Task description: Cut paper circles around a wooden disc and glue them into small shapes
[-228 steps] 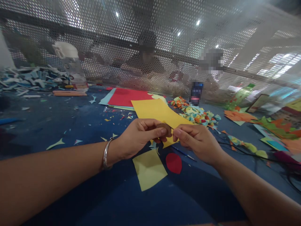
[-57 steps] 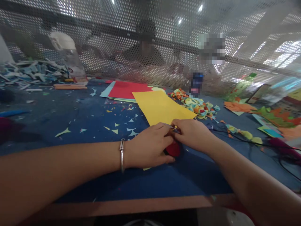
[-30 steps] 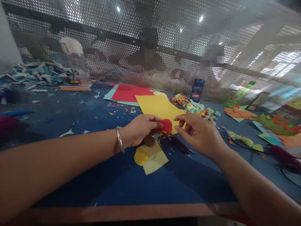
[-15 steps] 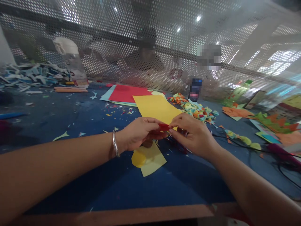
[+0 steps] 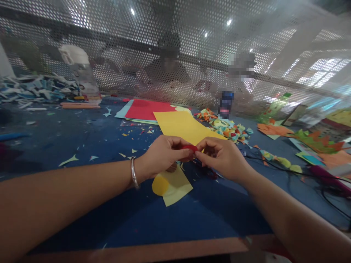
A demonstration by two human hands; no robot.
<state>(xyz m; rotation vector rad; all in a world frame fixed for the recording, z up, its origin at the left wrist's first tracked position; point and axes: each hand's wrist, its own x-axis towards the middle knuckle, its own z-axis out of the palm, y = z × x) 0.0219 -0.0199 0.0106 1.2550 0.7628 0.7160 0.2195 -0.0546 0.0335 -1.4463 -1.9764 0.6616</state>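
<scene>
My left hand [image 5: 161,155] and my right hand [image 5: 223,157] meet above the blue table [image 5: 109,219], both pinched on a small red paper disc [image 5: 189,148] held between the fingertips. A silver bangle [image 5: 133,172] sits on my left wrist. Under my left hand lie a pale yellow paper square [image 5: 175,186] and a darker yellow paper circle [image 5: 159,185]. A brown round piece [image 5: 172,168] peeks from below my left fingers. A large yellow sheet [image 5: 183,126] lies just beyond both hands. Scissors [image 5: 205,171] lie under my right hand, mostly hidden.
Red and pale blue sheets [image 5: 145,109] lie behind the yellow one. A heap of coloured paper scraps [image 5: 227,129] sits to the right, more cut paper [image 5: 315,144] at far right, black cables [image 5: 309,175] nearby. A perforated metal screen [image 5: 175,47] with people behind it bounds the table.
My left hand picked up the red disc from the table. My right hand came in from open fingers and now pinches the disc too, and both hands hold it slightly lower.
</scene>
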